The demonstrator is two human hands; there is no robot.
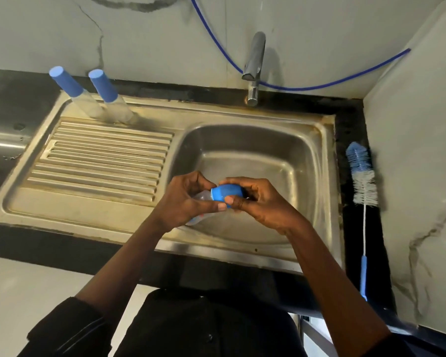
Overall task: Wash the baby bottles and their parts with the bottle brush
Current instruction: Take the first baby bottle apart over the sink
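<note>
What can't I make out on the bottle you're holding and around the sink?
- Head view, held bottle: body mostly covered by the left hand.
- Its blue cap: joint under fingers of the right hand; loosened or not, unclear.
- Two standing bottles: clear bodies blurred, contents unreadable.

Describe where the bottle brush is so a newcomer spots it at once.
Find the steel sink. On the dark counter to its right, beside the marble wall, lies the bottle brush. Only it has bristles, blue and white, on a thin stem.

Nothing here can be read: no words, brands or numbers. The held bottle (195,220) carries a small patch of coloured print, too blurred to make out.
</note>
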